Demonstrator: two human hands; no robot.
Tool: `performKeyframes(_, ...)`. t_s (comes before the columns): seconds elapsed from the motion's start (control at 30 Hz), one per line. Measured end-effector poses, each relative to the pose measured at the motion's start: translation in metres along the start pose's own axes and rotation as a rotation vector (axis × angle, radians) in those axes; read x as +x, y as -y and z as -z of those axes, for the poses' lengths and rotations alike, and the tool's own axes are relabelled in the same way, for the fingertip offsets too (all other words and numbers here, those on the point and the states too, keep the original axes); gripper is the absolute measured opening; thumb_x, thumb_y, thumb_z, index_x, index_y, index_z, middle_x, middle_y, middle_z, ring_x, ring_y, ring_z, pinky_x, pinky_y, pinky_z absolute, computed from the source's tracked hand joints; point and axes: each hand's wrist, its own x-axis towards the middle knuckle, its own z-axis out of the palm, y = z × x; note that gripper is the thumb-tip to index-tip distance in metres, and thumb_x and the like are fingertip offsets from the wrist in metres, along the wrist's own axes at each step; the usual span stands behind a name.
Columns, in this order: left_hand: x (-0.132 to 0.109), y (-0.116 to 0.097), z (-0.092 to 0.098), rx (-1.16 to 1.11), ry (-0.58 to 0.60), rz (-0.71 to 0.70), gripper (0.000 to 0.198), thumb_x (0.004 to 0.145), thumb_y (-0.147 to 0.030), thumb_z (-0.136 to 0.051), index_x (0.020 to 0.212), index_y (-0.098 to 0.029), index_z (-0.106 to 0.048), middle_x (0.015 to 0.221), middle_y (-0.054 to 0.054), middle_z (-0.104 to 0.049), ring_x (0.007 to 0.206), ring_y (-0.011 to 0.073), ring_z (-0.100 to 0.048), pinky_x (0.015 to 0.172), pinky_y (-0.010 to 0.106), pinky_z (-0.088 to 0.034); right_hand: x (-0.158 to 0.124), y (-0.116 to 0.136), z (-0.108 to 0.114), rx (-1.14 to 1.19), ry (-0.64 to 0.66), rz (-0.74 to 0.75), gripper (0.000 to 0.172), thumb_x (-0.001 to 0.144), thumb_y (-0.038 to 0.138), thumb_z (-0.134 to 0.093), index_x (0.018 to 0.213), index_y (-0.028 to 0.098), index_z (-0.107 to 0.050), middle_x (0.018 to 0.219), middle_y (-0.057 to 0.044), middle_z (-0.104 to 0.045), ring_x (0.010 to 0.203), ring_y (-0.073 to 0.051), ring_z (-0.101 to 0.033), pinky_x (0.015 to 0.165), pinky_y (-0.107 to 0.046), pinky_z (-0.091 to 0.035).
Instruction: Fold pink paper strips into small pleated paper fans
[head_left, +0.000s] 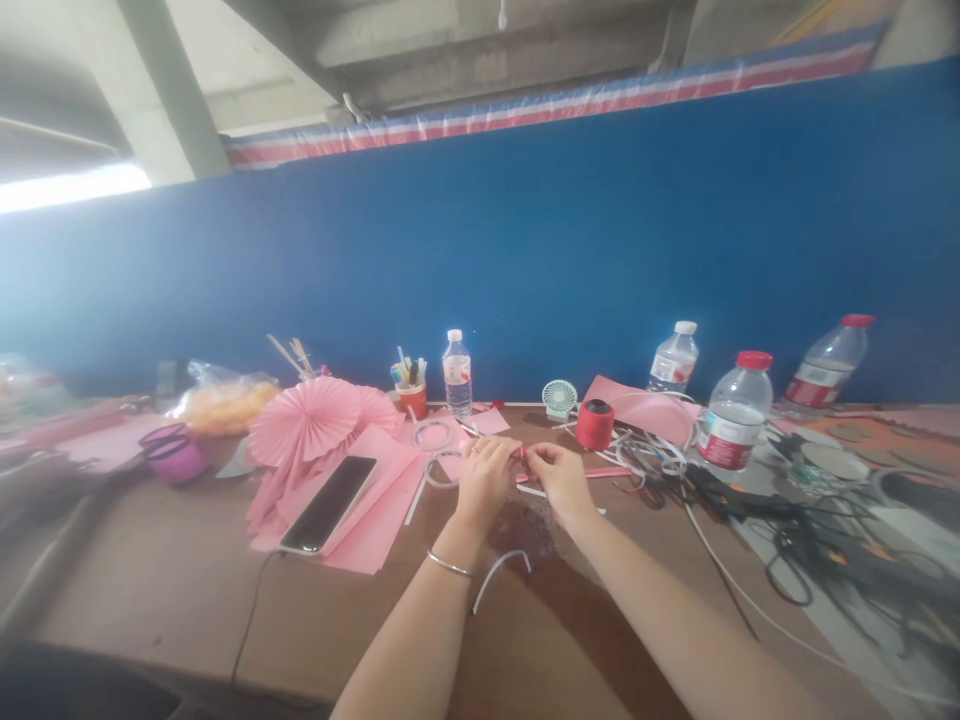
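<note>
Over the middle of the table, my left hand (486, 474) and my right hand (559, 482) are close together with fingers pinched. A small red piece (523, 454) sits between their fingertips; it is too small to tell its kind. Just right of my right hand a flat red strip (609, 473) lies on the table. Below the hands rests a curved white strip (501, 578). Rolls of tape (441, 470) lie left of my left hand, and a red round container (595, 425) stands beyond my right hand.
Pink paper sheets (379, 530) with a phone (328, 505) and pleated paper fans (311, 420) lie left. A water bottle (457, 372), a pen cup (412, 398) and a small fan (559, 399) stand behind. Rightward are bottles (735, 412) and tangled black cables (795, 520).
</note>
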Motion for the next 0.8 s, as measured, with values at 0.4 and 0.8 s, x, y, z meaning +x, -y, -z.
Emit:
performKeyframes(0.4,-0.001,0.0027,-0.0026,-0.09,-0.002,0.076,0.01,0.085,-0.017,-0.046,0.087,-0.019,-0.056,0.087,0.002,-0.061,0.085,0.0162,-0.052,0.08,0.03,-0.035,0.0004,-0.0014,0.0008,0.016,0.028,0.006,0.019,0.064,0.033,-0.061,0.066,0.015,-0.064,0.058,0.0,-0.057,0.05,-0.011,-0.049,0.05,-0.023,-0.042)
performKeyframes(0.8,-0.0005,-0.0012,-0.0022,-0.108,-0.006,0.064,0.012,0.084,-0.017,-0.046,0.086,-0.019,-0.057,0.086,0.003,-0.061,0.084,0.0169,-0.053,0.08,0.031,-0.036,0.0002,0.006,0.0047,-0.084,0.04,0.047,0.013,0.062,0.028,-0.062,0.059,0.015,-0.059,0.05,0.003,-0.052,0.044,-0.01,-0.045,0.042,-0.02,-0.035)
